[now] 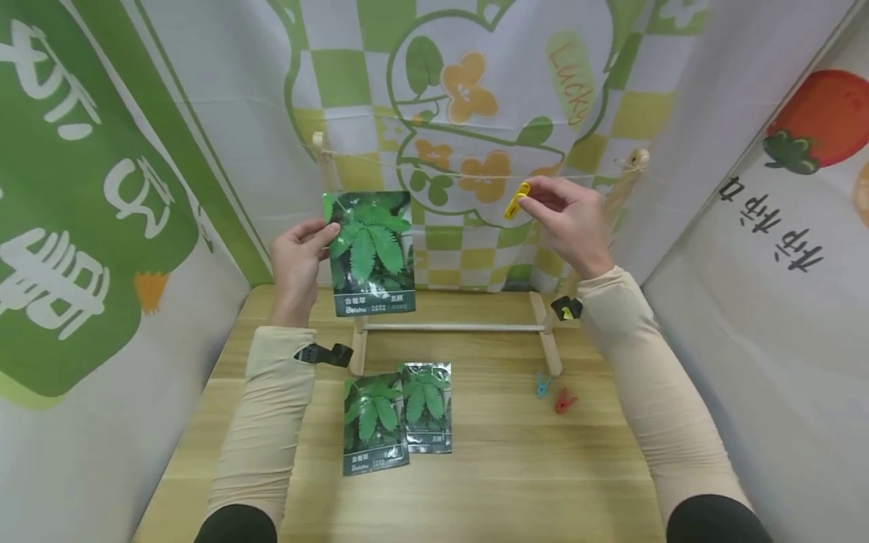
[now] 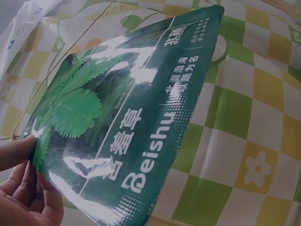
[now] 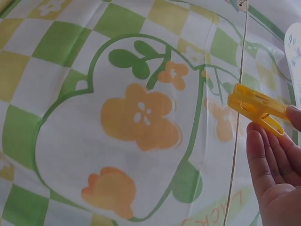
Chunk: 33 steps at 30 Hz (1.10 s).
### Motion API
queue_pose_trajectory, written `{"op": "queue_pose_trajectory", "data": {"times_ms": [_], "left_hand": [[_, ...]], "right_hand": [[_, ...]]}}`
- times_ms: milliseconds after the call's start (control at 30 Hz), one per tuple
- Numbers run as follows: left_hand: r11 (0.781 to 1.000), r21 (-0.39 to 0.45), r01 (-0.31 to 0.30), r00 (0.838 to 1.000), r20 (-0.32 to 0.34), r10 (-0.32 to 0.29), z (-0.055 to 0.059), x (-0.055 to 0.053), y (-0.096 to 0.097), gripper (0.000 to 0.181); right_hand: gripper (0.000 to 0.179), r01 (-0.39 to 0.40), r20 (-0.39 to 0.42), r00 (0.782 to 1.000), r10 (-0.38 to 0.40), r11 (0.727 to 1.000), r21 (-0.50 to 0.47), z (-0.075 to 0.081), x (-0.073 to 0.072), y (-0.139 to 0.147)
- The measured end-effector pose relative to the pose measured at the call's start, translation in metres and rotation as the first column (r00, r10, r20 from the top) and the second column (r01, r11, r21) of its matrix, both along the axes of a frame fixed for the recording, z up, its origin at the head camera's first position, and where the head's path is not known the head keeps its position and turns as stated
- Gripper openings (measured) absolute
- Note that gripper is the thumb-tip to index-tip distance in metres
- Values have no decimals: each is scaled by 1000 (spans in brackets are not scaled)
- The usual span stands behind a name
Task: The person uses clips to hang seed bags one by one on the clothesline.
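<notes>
My left hand (image 1: 299, 256) pinches the left edge of a green seed packet (image 1: 372, 256) between thumb and fingers. The packet hangs upright, its leaf picture facing me, its top edge a little below the string (image 1: 434, 172). In the left wrist view the packet (image 2: 117, 113) tilts across the frame, with the string behind it. My right hand (image 1: 570, 219) pinches a yellow clothespin (image 1: 517, 200) by its handle end, close to the string. The clothespin (image 3: 256, 110) overlaps the string in the right wrist view.
Two more seed packets (image 1: 373, 426) lie overlapping on the wooden table (image 1: 502, 490). A blue clothespin (image 1: 542, 386) and a red clothespin (image 1: 564, 401) lie at the right. The string runs between posts of a wooden rack (image 1: 360, 347). A patterned curtain (image 1: 448, 256) hangs behind.
</notes>
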<state>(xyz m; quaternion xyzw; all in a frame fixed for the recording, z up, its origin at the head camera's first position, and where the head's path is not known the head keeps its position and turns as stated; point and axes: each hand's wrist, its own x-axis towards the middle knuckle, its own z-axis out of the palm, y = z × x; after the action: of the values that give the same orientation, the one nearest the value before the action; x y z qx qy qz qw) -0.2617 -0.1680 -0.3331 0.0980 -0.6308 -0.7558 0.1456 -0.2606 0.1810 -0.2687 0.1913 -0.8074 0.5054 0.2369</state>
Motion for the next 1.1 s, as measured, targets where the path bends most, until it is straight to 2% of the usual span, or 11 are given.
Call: {"op": "queue_pose_trajectory", "data": {"times_ms": [100,300,467,800,967,1100], "left_hand": [[1000,-4,-4,1000,-15,4,-2,-4,8,14],[999,-44,-6,999,-51,4,-1,-7,9,10],[998,-61,-16,998,-67,11,-2,-10,9,9],[999,-41,8,995,-100,-12,-3,-16,12,13],[998,-62,-5,995,-96,-1,-2,-18,13,15],[998,-60,-12,995,-101,6,-1,-19,14,12]], "right_hand": [[24,-27,-41,999,25,999,-38,2,-5,-6],[20,-91,-141,987,80,993,-79,12,-14,-29],[18,-142,-161,979,125,984,-104,22,-20,-49],[14,-180,-42,983,177,980,-82,45,-30,-93],[13,-212,50,974,219,970,-119,54,-37,-113],[12,-213,94,971,221,973,-92,59,-45,-128]]}}
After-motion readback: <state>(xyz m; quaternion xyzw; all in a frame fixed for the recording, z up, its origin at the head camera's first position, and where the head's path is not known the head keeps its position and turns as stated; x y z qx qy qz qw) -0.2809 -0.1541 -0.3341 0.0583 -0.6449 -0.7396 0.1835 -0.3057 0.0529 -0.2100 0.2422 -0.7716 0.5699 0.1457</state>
